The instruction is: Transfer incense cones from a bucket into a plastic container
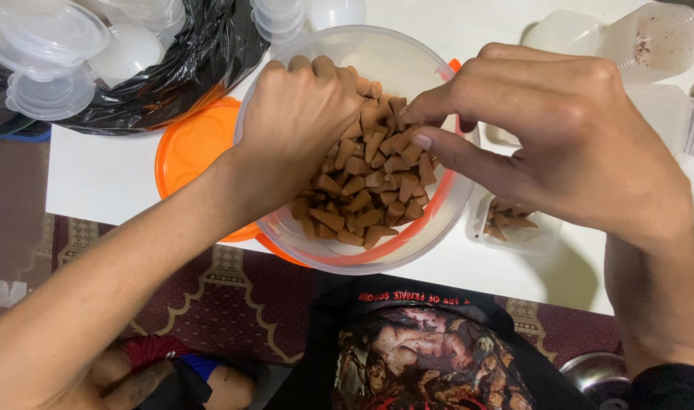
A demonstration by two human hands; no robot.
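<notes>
A clear round plastic tub (339,258) with an orange rim stands tilted at the near edge of a white table (104,178). It holds many small brown cones (370,178). My left hand (298,125) reaches into the tub, its fingers curled down into the pile of cones. My right hand (559,140) hovers over the tub's right rim, thumb and forefinger pinched at a cone on top of the pile.
An orange lid (191,148) lies under the tub's left side. A small clear container (514,228) with a few cones sits right of the tub. Empty clear containers (654,45) stand at the back right. A black bag (187,64) of clear cups (51,53) fills the back left.
</notes>
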